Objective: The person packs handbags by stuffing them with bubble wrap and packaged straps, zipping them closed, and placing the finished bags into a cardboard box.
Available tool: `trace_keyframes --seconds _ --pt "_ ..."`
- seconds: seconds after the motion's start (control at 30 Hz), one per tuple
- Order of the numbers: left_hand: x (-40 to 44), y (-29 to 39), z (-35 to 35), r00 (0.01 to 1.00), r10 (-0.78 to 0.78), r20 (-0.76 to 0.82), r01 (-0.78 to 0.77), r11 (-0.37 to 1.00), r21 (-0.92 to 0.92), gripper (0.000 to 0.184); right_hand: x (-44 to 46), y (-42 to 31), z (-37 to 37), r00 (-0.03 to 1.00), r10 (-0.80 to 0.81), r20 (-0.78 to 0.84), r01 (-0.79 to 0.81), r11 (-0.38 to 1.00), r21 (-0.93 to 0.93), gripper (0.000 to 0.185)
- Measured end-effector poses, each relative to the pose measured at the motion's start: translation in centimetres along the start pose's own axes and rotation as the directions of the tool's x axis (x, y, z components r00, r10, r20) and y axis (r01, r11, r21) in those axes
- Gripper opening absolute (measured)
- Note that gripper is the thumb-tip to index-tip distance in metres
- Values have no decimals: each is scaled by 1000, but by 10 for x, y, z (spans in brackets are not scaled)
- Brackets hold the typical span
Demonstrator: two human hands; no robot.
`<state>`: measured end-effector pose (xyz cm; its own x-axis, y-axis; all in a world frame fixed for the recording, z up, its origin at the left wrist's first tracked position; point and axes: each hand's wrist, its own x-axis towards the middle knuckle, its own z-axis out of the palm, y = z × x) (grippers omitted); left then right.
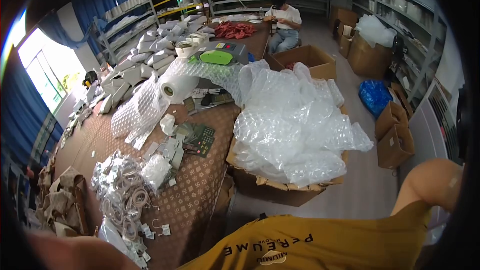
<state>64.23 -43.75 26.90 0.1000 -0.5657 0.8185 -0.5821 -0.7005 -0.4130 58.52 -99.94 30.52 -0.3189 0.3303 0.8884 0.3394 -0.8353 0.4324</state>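
Observation:
Neither of my hands can be made out. My left arm (80, 252) enters blurred at the lower left, beside the table, and its hand does not show. On the right, my bent right arm (430, 185) runs out past the frame edge, with its hand outside the view. Nearest the left arm lies a pile of coiled pale cords (132, 195) with small white tags and clear plastic bags. A large carton (280, 192) heaped with bubble wrap bags (290, 125) stands in front of my body.
The brown patterned table (195, 190) bears a grey-green machine (220, 55), a bubble wrap roll (180, 89), a calculator (201, 140) and many grey pouches (150, 52). A person (285, 22) sits at the back. Cartons (395, 145), a blue bag (375, 98) and shelves (400, 10) line the right side.

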Motion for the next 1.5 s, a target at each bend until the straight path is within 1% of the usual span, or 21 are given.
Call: trace_keyframes --seconds 0.1,0.17,0.2,0.23,0.3,0.37,0.4,0.43,0.6,0.73,0.83,0.9,1.0,1.07,1.1,1.17,1.23,1.27,1.33,1.47,1.5 --pt "-50 6 44 937 -325 -126 327 945 -4 54 -26 -8 13 992 111 64 -112 994 3 51" --pt "-122 33 96 693 -718 65 712 696 90 46 -75 -18 31 895 379 233 -364 925 -108 43" --pt "-146 53 115 577 -788 214 814 577 -69 55 -106 -27 44 784 529 325 -497 848 -182 40" --pt "-195 59 135 669 -687 284 711 703 27 54 -135 -38 59 634 644 427 -615 755 -227 38" --pt "-240 92 162 657 -610 443 699 713 -57 55 -161 -80 98 307 698 646 -844 513 -153 61" --pt "-282 123 184 612 -593 524 738 666 -107 57 -223 -120 126 42 487 872 -635 688 -353 74" --pt "-289 132 188 629 -557 543 723 677 -142 57 -227 -143 147 -174 301 937 -584 735 -345 79" --pt "-294 140 191 553 -528 645 747 657 -103 59 -249 -175 162 -118 228 966 -477 841 -257 86" --pt "-308 156 198 274 -410 870 711 696 104 64 -298 -238 239 -45 58 997 -467 881 -72 92" --pt "-324 161 194 349 -323 880 617 785 44 68 -303 -248 301 50 63 997 -425 904 -36 90" --pt "-335 159 194 359 -364 860 696 718 13 67 -308 -245 340 82 132 988 -353 931 -95 87" --pt "-337 157 196 368 -392 843 732 681 -3 66 -322 -236 355 12 135 991 -380 917 -120 83" --pt "-338 155 196 368 -412 833 769 638 -24 63 -428 -231 350 -406 192 894 -359 866 -349 69" --pt "-345 149 198 342 -435 833 810 586 -26 62 -466 -220 336 -784 58 618 -178 933 -313 52" --pt "-349 149 197 313 -440 841 843 537 -33 62 -433 -204 331 -835 -20 550 -220 928 -300 46" --pt "-356 150 198 271 -463 844 880 475 -22 61 -414 -164 340 -716 -245 654 -442 884 -153 47" --pt "-364 146 199 191 -440 877 915 404 4 65 -378 -114 389 -652 -375 659 -634 746 -204 51" --pt "-381 147 199 183 -451 874 917 399 13 65 -342 -86 416 -555 -335 762 -697 686 -206 47" --pt "-419 147 202 14 -390 921 955 279 103 58 -306 -31 473 -43 -170 984 -794 604 70 26" --pt "-394 145 203 -141 -450 882 915 281 290 60 -302 41 622 209 311 927 -831 557 1 28" --pt "-385 145 203 -171 -471 865 902 279 330 60 -319 54 662 160 336 928 -828 557 -59 32"
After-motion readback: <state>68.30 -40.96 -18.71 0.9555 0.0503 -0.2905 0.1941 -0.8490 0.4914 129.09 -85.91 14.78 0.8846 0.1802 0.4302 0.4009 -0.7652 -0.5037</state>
